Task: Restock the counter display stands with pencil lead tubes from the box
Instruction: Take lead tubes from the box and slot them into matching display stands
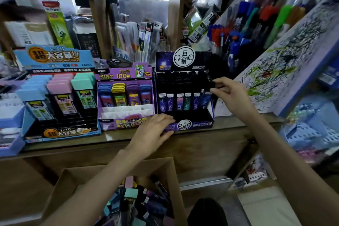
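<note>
Three display stands line the counter: a blue stand [55,60] at left, a purple stand [126,115] in the middle, and a dark constellation stand [185,60] at right. My right hand [229,91] pinches a black-capped lead tube [208,93] at the right end of the dark stand's front row. With fingers spread, my left hand [156,130] rests on the front lip of the dark stand, beside the purple one. Below the counter, an open cardboard box [170,176] holds several loose lead tubes [139,198].
A scribbled test board [286,71] leans at the right, close to my right hand. Pens and markers [238,38] fill racks behind it. Packaged stationery [55,22] crowds the shelf at the back. The wooden counter edge [110,145] runs across below the stands. Blue baskets [311,130] sit at far right.
</note>
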`<state>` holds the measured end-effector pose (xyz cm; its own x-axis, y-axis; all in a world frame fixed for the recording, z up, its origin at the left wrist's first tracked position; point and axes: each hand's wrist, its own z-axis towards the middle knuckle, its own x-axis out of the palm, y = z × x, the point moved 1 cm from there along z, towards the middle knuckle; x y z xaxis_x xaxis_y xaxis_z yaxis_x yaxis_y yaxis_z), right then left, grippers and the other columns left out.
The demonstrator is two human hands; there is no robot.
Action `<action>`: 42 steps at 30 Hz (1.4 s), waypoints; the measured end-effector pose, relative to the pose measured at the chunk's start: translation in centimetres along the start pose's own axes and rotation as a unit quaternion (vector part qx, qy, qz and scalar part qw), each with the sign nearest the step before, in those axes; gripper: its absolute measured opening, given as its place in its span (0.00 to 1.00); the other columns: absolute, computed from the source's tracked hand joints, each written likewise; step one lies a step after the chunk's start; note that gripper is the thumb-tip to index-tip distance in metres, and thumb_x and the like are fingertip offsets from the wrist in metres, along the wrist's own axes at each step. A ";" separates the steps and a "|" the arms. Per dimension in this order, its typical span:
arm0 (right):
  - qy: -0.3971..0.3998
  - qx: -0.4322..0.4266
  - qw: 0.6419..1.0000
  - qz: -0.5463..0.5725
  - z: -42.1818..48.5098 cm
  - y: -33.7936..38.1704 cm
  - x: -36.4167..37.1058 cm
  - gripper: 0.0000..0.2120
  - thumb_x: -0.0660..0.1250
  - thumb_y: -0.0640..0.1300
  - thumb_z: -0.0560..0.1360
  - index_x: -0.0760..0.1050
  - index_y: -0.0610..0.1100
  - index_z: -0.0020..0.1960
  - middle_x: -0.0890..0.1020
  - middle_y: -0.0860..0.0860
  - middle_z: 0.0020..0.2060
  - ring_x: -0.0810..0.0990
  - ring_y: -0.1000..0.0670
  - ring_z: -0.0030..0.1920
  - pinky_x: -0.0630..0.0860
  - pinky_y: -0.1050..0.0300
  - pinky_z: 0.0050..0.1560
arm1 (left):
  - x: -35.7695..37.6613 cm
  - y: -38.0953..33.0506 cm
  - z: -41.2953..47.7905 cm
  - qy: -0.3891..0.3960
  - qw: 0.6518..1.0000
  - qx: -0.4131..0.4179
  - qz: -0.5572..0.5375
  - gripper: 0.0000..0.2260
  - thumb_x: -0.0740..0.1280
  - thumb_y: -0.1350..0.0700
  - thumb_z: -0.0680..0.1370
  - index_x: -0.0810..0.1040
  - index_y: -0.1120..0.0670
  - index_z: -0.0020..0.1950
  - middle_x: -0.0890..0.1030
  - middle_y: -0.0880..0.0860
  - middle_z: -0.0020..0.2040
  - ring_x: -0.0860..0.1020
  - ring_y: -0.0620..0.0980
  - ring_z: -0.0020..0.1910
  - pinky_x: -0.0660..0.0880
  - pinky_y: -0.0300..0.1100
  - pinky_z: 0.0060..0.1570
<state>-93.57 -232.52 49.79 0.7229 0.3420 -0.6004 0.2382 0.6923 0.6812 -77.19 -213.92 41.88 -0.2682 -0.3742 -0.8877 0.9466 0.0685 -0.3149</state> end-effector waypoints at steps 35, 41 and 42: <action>0.182 0.248 0.951 -0.026 -22.2 -6.4 21.7 0.26 0.58 0.29 0.75 0.62 0.44 0.71 0.68 0.44 0.66 0.73 0.45 0.63 0.68 0.60 0.62 | 14.1 5.3 -22.4 0.127 0.931 -0.317 -0.127 0.19 0.67 0.55 0.77 0.71 0.58 0.66 0.70 0.57 0.64 0.69 0.55 0.65 0.66 0.43 0.62; 0.138 0.240 0.961 0.019 -23.1 -7.6 21.9 0.33 0.59 0.28 0.74 0.57 0.47 0.74 0.75 0.46 0.63 0.75 0.47 0.62 0.70 0.61 0.59 | 15.9 7.2 -22.8 0.064 0.899 -0.420 -0.107 0.28 0.70 0.50 0.74 0.66 0.62 0.69 0.68 0.61 0.64 0.67 0.60 0.65 0.65 0.48 0.62; 0.134 0.235 0.963 0.015 -23.0 -7.7 22.1 0.33 0.59 0.28 0.74 0.57 0.47 0.74 0.75 0.45 0.63 0.75 0.46 0.61 0.71 0.59 0.60 | 16.3 7.3 -22.4 0.065 0.899 -0.420 -0.103 0.30 0.70 0.48 0.74 0.66 0.63 0.69 0.68 0.61 0.64 0.66 0.60 0.66 0.65 0.49 0.62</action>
<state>-94.39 -215.67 21.63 0.5560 0.5529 -0.6206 0.5315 0.3375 0.7769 -78.69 -198.79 17.63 -0.4934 -0.3508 -0.7960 0.4202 0.7051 -0.5712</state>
